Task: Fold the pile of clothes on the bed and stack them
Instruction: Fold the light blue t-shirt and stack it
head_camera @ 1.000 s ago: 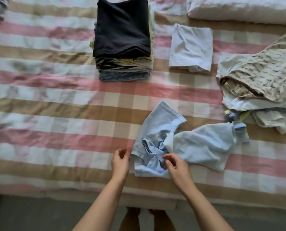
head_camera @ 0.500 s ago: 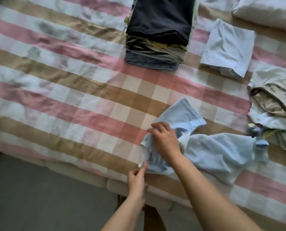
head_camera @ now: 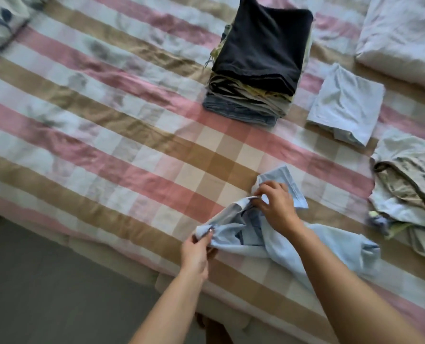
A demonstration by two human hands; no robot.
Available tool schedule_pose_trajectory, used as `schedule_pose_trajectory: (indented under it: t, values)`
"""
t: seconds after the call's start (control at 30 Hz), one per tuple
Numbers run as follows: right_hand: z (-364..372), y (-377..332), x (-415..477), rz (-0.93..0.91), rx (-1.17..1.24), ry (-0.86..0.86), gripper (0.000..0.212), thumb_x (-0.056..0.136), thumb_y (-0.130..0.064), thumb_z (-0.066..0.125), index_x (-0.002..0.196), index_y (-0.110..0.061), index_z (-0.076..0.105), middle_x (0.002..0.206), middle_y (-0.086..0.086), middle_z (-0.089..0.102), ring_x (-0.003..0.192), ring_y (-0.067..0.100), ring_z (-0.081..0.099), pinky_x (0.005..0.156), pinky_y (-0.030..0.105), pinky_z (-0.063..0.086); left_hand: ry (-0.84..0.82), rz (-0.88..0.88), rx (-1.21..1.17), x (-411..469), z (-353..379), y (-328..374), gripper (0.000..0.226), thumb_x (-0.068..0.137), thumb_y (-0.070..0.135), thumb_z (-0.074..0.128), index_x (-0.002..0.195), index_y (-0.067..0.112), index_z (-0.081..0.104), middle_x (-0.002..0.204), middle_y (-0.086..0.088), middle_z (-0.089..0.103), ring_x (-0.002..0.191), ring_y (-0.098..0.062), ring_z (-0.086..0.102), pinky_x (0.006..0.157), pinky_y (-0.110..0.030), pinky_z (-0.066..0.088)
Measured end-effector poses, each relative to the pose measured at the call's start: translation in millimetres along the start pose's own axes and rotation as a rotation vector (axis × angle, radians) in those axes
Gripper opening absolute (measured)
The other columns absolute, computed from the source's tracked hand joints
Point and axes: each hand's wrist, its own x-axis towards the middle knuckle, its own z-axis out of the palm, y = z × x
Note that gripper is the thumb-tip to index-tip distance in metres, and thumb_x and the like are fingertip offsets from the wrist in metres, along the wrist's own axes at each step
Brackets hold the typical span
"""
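The blue garment [head_camera: 335, 244] at 5 o'clock is pinched at its edge by the left hand [head_camera: 196, 252] and right hand [head_camera: 278, 207]. Spreading before folding is likely intended.

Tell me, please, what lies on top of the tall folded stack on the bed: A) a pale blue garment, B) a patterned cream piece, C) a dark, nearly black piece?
C: a dark, nearly black piece tops the folded stack; the left hand and right hand hold the pale blue garment nearer the bed's edge.
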Motion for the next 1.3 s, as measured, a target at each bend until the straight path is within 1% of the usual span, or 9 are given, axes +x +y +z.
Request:
schedule_pose_trajectory:
  t: [0.17, 0.3, 0.5, 0.63, 0.8, 0.9, 1.0, 1.1, 1.3]
  values:
    - [-31.9, -0.3, -16.1, -0.060, 0.164, 0.169, 0.011, 0.081, -0.013, 0.070, 0.073, -0.010, 0.062, 0.119, 0.004, 0.059, 0.121, 0.024, 0.042, 0.101, 0.043, 0.030, -0.185, 0.481, 0.466, 7.7, 23.2, 79.1, 0.016, 0.088, 0.008, 0.059, 0.078, 0.018, 0.065, 0.072, 0.004, 0.065, 0.069, -0.011, 0.058, 0.063, -0.024, 0.046]
    - [-22.1, 5.3, -12.6, 0.082, 0.302, 0.140, 0.012, 0.087, -0.010, 0.061, 0.076, -0.007, 0.058, 0.075, 0.002, 0.062, 0.079, 0.029, 0.057, 0.087, 0.044, 0.037, -0.214, 0.668, 0.723, 23.8, 49.2, 98.9, 0.010, 0.089, 0.013, 0.058, 0.079, 0.015, 0.062, 0.076, -0.001, 0.061, 0.073, -0.013, 0.054, 0.068, -0.027, 0.042]
    - [0.8, 22.4, -8.8, 0.274, 0.525, 0.102, 0.009, 0.085, -0.016, 0.066, 0.094, -0.016, 0.064, 0.085, -0.005, 0.063, 0.082, 0.013, 0.057, 0.074, 0.026, 0.041, 0.052, 0.647, 0.785, 40.3, 53.8, 60.8, 0.049, 0.083, 0.019, 0.068, 0.123, 0.001, 0.046, 0.122, -0.014, 0.053, 0.114, -0.028, 0.049, 0.097, -0.038, 0.041]
    - [9.4, 33.2, -11.0, 0.339, 0.387, -0.018, 0.025, 0.081, -0.022, 0.070, 0.105, -0.016, 0.068, 0.099, -0.001, 0.069, 0.094, 0.016, 0.061, 0.084, 0.034, 0.047, 0.153, 0.610, 0.712, 38.1, 55.1, 43.2, 0.055, 0.075, 0.024, 0.076, 0.114, -0.001, 0.047, 0.119, -0.020, 0.050, 0.114, -0.033, 0.045, 0.098, -0.043, 0.039]
    - [7.8, 34.7, -15.8, 0.346, 0.496, 0.041, 0.006, 0.082, -0.019, 0.068, 0.077, -0.019, 0.065, 0.064, -0.010, 0.057, 0.063, 0.011, 0.052, 0.065, 0.029, 0.039, 0.305, 0.710, 0.728, 31.8, 71.9, 41.7, 0.057, 0.072, 0.039, 0.075, 0.102, -0.002, 0.049, 0.111, -0.022, 0.051, 0.109, -0.029, 0.041, 0.090, -0.034, 0.033]
    - [4.5, 31.1, -15.9, 0.326, 0.511, 0.110, 0.010, 0.082, -0.015, 0.069, 0.089, -0.008, 0.067, 0.086, 0.002, 0.062, 0.086, 0.020, 0.055, 0.079, 0.031, 0.042, 0.229, 0.510, 0.774, 39.8, 80.7, 48.2, 0.061, 0.073, 0.043, 0.073, 0.112, 0.004, 0.048, 0.121, -0.017, 0.048, 0.109, -0.030, 0.048, 0.092, -0.037, 0.042]
    - [4.9, 26.9, -15.5, 0.326, 0.546, 0.069, 0.022, 0.083, -0.024, 0.067, 0.099, -0.009, 0.066, 0.098, -0.001, 0.065, 0.097, 0.018, 0.057, 0.087, 0.032, 0.042, 0.187, 0.410, 0.819, 51.1, 81.2, 53.6, 0.042, 0.078, 0.032, 0.069, 0.105, 0.009, 0.046, 0.117, -0.013, 0.053, 0.093, -0.026, 0.053, 0.077, -0.032, 0.043]
    - [11.5, 19.8, -14.0, 0.340, 0.510, 0.047, 0.018, 0.083, -0.034, 0.066, 0.081, -0.016, 0.064, 0.076, -0.009, 0.061, 0.080, 0.016, 0.055, 0.083, 0.039, 0.038, 0.148, 0.439, 0.757, 59.1, 75.4, 56.0, 0.013, 0.087, 0.018, 0.059, 0.093, 0.011, 0.051, 0.102, -0.014, 0.062, 0.079, -0.022, 0.052, 0.067, -0.027, 0.038]
    - [-3.0, 16.8, -20.2, 0.353, 0.636, 0.331, 0.022, 0.088, -0.018, 0.061, 0.068, -0.017, 0.055, 0.064, 0.002, 0.052, 0.066, 0.020, 0.048, 0.073, 0.042, 0.041, 0.180, 0.561, 0.568, 59.1, 49.3, 67.8, 0.005, 0.094, 0.009, 0.046, 0.089, 0.010, 0.047, 0.093, -0.011, 0.056, 0.083, -0.025, 0.054, 0.070, -0.032, 0.045]
